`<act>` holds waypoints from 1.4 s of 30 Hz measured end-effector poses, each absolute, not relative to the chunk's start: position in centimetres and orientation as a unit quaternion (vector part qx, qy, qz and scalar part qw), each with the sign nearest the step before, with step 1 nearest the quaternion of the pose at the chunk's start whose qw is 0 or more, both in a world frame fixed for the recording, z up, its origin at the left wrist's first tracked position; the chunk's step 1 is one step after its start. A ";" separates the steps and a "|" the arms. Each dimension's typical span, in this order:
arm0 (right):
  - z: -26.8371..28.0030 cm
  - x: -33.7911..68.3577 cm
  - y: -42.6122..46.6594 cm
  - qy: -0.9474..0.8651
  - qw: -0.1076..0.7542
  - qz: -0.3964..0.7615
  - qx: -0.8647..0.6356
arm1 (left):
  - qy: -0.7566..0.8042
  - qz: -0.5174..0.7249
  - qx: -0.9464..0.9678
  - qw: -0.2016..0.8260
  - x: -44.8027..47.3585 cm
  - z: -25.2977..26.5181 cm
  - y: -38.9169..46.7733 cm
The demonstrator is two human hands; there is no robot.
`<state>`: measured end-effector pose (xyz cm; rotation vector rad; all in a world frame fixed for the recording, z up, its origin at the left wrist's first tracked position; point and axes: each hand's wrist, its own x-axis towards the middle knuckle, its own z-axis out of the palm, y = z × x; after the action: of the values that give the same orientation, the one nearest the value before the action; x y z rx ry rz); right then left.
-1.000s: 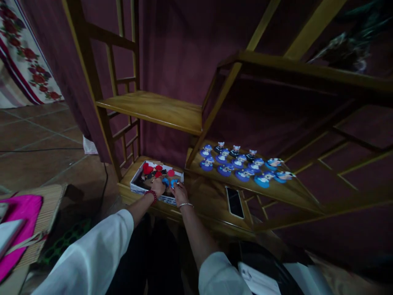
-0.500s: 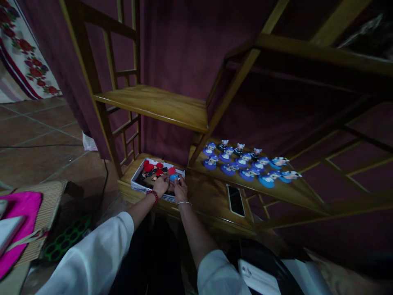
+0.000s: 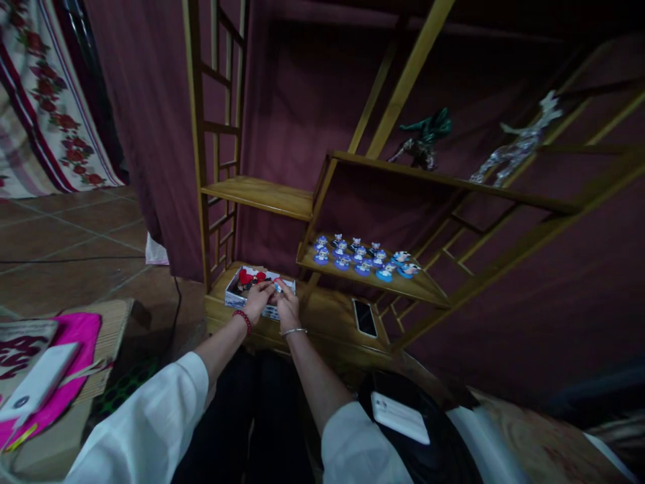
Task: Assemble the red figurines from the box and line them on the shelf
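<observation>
1. Right hand [image 3: 288, 308]: thumb and fingers are clamped on a small blue-and-white figure [image 3: 277, 286], held above the box.
2. Left hand [image 3: 256, 300]: fingertips are bunched against the figure's left side; whether they grip it, I cannot tell.
3. Just beneath the fingers is the open box [image 3: 236, 302], its low walls printed with dark marks too small to read. Red pieces [image 3: 246, 276] lie in it, left of and beyond the fingertips.
4. Right of the fingers, the cabinet top [image 3: 322, 314] gives sideways room up to a dark-screened phone [image 3: 363, 317], near the front edge; no brand is legible.
5. Right of and above the fingers, a raised shelf [image 3: 420, 288] holds rows of figurines [image 3: 359, 254]; its left edge limits movement that way.
6. Above the fingers, a wooden ledge [image 3: 262, 195] overhangs the box's back, leaving a gap between.
7. Far left, a pouch [image 3: 23, 346] bears dark, unreadable markings beside a white device [image 3: 40, 381].
</observation>
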<state>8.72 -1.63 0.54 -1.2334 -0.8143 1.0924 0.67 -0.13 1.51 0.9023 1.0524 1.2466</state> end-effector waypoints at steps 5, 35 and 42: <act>3.8 8.4 -5.5 -0.415 0.636 0.433 -0.485 | 0.410 0.564 0.363 0.619 -0.1 4.4 -3.9; 5.1 10.4 -11.2 -0.394 0.624 0.517 -0.433 | 0.419 0.562 0.415 0.581 1.1 5.6 -11.7; 2.8 11.8 -9.9 -0.371 0.607 0.519 -0.473 | 0.432 0.563 0.356 0.608 2.6 2.6 -9.4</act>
<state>11.78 -9.94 2.84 -1.0945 -0.8580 1.2003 2.57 -9.38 2.62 0.8224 0.9969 1.3005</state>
